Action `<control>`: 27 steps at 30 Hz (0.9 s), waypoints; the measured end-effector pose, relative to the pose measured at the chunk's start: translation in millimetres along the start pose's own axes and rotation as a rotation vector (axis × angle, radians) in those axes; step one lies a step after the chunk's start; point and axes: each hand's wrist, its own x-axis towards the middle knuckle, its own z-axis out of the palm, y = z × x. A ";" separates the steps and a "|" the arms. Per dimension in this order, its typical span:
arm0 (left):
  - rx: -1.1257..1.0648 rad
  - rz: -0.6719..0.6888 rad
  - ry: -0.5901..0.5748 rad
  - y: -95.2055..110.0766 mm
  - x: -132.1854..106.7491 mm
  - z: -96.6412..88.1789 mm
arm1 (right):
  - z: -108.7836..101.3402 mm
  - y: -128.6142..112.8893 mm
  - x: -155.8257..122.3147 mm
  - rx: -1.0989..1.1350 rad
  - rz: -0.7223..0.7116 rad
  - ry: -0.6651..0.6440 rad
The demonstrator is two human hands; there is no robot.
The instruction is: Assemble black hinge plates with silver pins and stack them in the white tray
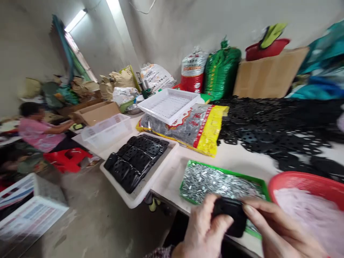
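Observation:
My left hand [200, 227] is closed on a flat black plate [233, 218], its thumb lying across the near face. At the plate's upper right corner, the fingertips of my right hand [276, 227] are pressed against it; whether they pinch a small part too is hidden. Just beyond both hands lies a green tray [188, 166] full of small shiny metal pieces [212, 181]. To the right stands a red basket [303, 177] holding pale pinkish-white pieces [309, 211]. A white tray [129, 200] at the left holds stacked black plates with holes [137, 156].
Loose black plates [268, 122] cover the table's back right. A yellow-and-red printed bag [206, 132] lies behind the green tray, with a white perforated tray [169, 104] on it. A clear bin [106, 130] and cardboard box [96, 113] stand left. Another person [40, 129] sits far left.

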 end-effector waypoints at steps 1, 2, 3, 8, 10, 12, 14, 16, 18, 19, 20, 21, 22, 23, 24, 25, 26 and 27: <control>-0.046 -0.003 -0.022 4.8 5.2 -0.1 | 1.3 -5.3 2.1 -0.010 0.002 -0.015; -0.087 -0.015 -0.037 7.9 9.7 -0.3 | 2.1 -9.5 4.8 -0.011 0.004 -0.027; -0.122 -0.030 -0.046 9.2 13.4 -0.5 | 2.3 -12.6 7.6 -0.007 0.026 -0.052; -0.185 -0.093 -0.066 2.3 15.0 -2.5 | 1.5 -21.1 11.5 0.028 0.104 -0.162; -0.186 -0.094 -0.096 -0.4 10.8 -5.8 | 3.1 -24.4 8.7 0.051 0.118 -0.183; -0.188 -0.112 -0.117 -1.0 7.7 -9.5 | 5.4 -27.4 6.5 0.067 0.125 -0.199; -0.189 -0.138 -0.109 -0.3 6.7 -12.2 | 7.9 -29.6 6.0 0.058 0.122 -0.212; -0.184 -0.158 -0.087 0.1 7.5 -13.0 | 10.3 -30.4 6.9 0.034 0.104 -0.206; -0.186 -0.173 -0.063 -0.9 9.0 -12.1 | 12.9 -30.2 8.3 0.008 0.080 -0.184; -0.193 -0.179 -0.054 -1.9 9.9 -11.5 | 14.2 -29.8 8.9 0.002 0.070 -0.171; -0.206 -0.185 -0.048 -3.1 10.7 -10.9 | 15.5 -29.4 9.5 0.000 0.065 -0.161; -0.221 -0.189 -0.048 -4.2 11.5 -10.6 | 16.6 -29.1 10.0 0.001 0.066 -0.153; -0.239 -0.192 -0.048 -5.2 12.3 -10.7 | 17.6 -29.0 10.4 0.002 0.070 -0.150; -0.256 -0.194 -0.049 -5.9 12.9 -11.2 | 18.3 -29.1 10.5 0.004 0.077 -0.150; -0.274 -0.198 -0.053 -6.2 13.6 -12.2 | 18.7 -29.5 10.5 0.006 0.087 -0.158; -0.297 -0.204 -0.063 -6.1 14.1 -13.4 | 18.7 -30.2 10.4 0.010 0.097 -0.171; -0.327 -0.215 -0.079 -5.8 14.5 -14.7 | 18.5 -31.2 10.1 0.016 0.105 -0.187; -0.364 -0.231 -0.098 -5.2 14.7 -16.0 | 18.1 -32.4 9.8 0.024 0.112 -0.202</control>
